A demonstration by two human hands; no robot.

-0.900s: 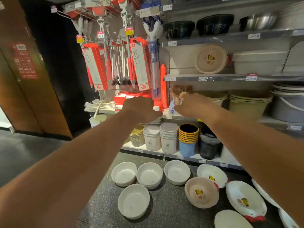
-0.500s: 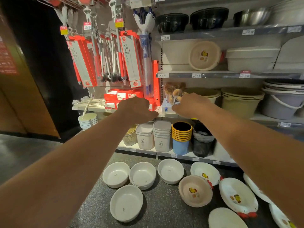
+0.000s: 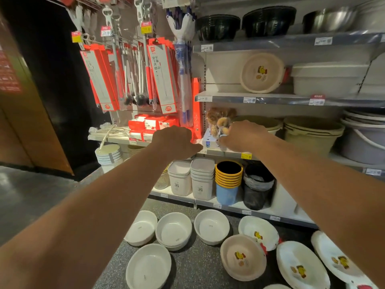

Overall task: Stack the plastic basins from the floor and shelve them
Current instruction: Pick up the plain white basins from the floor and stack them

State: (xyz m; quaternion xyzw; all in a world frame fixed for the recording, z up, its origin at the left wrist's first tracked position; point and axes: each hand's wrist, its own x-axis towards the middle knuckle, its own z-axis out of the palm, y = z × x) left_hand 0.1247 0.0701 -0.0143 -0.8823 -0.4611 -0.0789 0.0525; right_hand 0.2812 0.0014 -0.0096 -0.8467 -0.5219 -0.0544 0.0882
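Several plastic basins lie on the dark floor below the shelves. Plain white basins (image 3: 174,230) sit at the left, one more white basin (image 3: 149,265) nearer me. A beige basin (image 3: 242,257) with a cartoon print lies in the middle, and printed white basins (image 3: 302,265) spread to the right. Another beige basin (image 3: 262,73) leans upright on a higher shelf. Both my arms stretch out at mid-shelf height. My left hand (image 3: 177,142) and my right hand (image 3: 241,136) show their backs, fingers loosely curled, nothing seen in them, far above the floor basins.
The mid shelf edge (image 3: 229,152) lies right under my hands, with a packet of brown scrubbers (image 3: 220,122) by my right hand. Stacked bins (image 3: 202,178) and buckets (image 3: 228,180) fill the bottom shelf. Brushes hang at the left. Large tubs (image 3: 312,132) stand at the right.
The view has drifted slightly, so the shelves sit further left in the frame. Both hands keep the same outstretched pose at the mid shelf.
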